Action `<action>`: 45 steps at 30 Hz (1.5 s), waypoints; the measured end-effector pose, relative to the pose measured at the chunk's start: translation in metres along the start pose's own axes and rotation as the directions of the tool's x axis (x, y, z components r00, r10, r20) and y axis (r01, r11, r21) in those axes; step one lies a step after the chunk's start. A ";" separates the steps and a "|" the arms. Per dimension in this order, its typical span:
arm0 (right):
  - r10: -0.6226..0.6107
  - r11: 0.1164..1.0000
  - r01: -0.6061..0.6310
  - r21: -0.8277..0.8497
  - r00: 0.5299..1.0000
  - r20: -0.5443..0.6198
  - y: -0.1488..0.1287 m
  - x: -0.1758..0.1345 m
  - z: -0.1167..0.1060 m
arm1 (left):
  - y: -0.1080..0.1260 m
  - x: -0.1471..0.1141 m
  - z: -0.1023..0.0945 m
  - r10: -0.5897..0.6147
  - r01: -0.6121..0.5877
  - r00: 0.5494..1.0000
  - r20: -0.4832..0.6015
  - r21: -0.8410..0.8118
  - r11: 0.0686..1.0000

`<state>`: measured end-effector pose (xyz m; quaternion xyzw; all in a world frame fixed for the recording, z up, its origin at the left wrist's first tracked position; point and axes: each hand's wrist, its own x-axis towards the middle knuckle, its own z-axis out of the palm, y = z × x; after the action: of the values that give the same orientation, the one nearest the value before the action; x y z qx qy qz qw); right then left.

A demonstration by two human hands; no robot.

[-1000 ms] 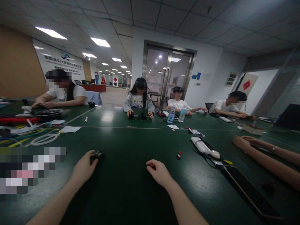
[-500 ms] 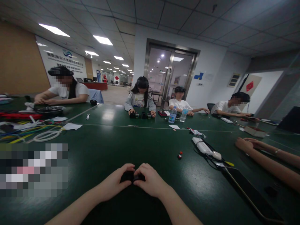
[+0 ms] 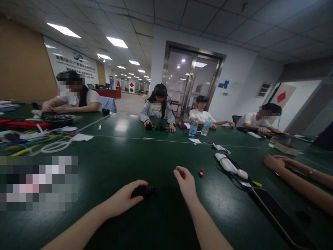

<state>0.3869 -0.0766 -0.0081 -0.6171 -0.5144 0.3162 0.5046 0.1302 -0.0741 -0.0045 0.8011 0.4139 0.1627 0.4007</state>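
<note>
My left hand (image 3: pixel 126 198) is closed round one end of a small black device (image 3: pixel 148 190) just above or on the dark green table; I cannot tell which. The device's free end points right, and its exact kind is not clear. Up and to the right of it, my right hand (image 3: pixel 187 184) is pinched, thumb against fingers. A tiny greyish bit shows at its fingertips, too small to name. Just right of that hand lies a small item with an orange top and a dark red-and-white part (image 3: pixel 201 172).
Right of my hands lie a white power strip (image 3: pixel 225 163) with cables and a dark flat tablet-like panel (image 3: pixel 273 211). Another person's forearms (image 3: pixel 293 170) rest at the right. Two water bottles (image 3: pixel 193 127) stand farther back. Coiled cable (image 3: pixel 56 147) and tools crowd the left.
My right hand has left the black device and moved right and forward, fingers pinched. The left hand still holds the device, which now shows more. The view has shifted slightly.
</note>
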 end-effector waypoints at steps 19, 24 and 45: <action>0.251 0.803 -0.255 0.539 0.965 0.083 0.015 0.003 0.005 | -0.002 0.001 0.000 0.030 -0.029 1.000 -0.009 0.012 0.999; 0.278 0.725 -0.296 0.621 0.952 0.129 0.019 0.006 0.007 | 0.004 0.001 -0.001 0.004 -0.003 1.000 -0.003 0.013 1.000; 0.352 0.730 -0.419 0.540 0.908 0.227 0.013 0.000 0.010 | 0.007 -0.001 -0.002 0.007 -0.007 1.000 0.000 0.024 1.000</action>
<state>0.3818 -0.0733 -0.0234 -0.5097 -0.2813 0.5878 0.5617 0.1324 -0.0761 0.0027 0.8073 0.4129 0.1589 0.3904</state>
